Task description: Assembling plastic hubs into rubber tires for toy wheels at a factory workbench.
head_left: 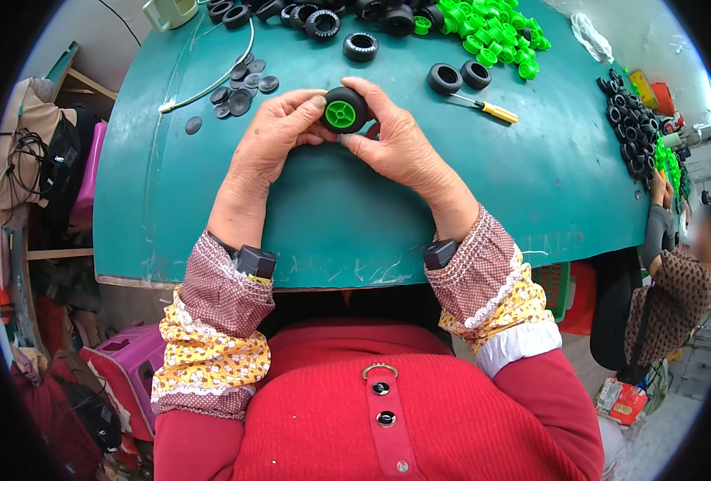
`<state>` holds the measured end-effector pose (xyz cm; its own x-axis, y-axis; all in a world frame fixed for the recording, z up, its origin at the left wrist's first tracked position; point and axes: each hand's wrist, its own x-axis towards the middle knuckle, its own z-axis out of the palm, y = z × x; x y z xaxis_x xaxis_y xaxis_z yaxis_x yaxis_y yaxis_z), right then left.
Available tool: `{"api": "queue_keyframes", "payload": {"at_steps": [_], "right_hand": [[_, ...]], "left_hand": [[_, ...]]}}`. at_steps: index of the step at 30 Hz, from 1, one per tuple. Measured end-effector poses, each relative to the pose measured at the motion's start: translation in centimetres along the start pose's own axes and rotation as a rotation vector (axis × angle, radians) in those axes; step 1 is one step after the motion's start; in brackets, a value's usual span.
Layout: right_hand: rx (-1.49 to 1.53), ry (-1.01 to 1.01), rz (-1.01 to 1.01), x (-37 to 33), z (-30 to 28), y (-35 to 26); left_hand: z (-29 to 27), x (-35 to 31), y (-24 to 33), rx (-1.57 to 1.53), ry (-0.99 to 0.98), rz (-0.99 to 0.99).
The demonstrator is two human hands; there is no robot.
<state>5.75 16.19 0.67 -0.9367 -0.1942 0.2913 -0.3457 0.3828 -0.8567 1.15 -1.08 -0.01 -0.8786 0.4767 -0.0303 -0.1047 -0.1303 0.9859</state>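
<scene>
Between my two hands is a small toy wheel (342, 115), a black tyre around a bright green spoked hub, held above the green tabletop. My left hand (285, 122) pinches its left side with thumb and forefinger. My right hand (389, 132) curls around its right side, thumb below and forefinger over the top. Left of the hands lie several thin black discs (240, 101). To the right are two loose black tyres (445, 78) and a screwdriver with a yellow handle (499, 112). Beyond the hands sits a single tyre with white lettering (361, 46).
Black tyres (322, 25) are heaped along the far edge beside a pile of green hubs (491, 36). A pale curved tube (247, 52) lies at the left. On the right, another person (684, 280) works by more tyres (632, 132). A pink crate (131, 361) stands lower left.
</scene>
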Motion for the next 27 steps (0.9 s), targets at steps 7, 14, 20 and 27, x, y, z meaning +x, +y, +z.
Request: {"api": "queue_keyframes", "payload": {"at_steps": [7,14,20,27], "right_hand": [[-0.029,0.018,0.026,0.0,0.0,-0.4],[0.113,0.035,0.02,0.2,0.4,0.4],[0.234,-0.005,0.126,0.2,0.8,-0.3],[0.029,0.009,0.015,0.0,1.6,-0.2]], "left_hand": [[-0.2,0.2,-0.2,-0.143,-0.002,-0.062],[-0.2,0.1,-0.1,-0.284,-0.049,-0.137],[0.1,-0.1,-0.1,-0.263,-0.179,-0.139],[0.6,-0.5,0.3,-0.169,-0.193,-0.111]]}}
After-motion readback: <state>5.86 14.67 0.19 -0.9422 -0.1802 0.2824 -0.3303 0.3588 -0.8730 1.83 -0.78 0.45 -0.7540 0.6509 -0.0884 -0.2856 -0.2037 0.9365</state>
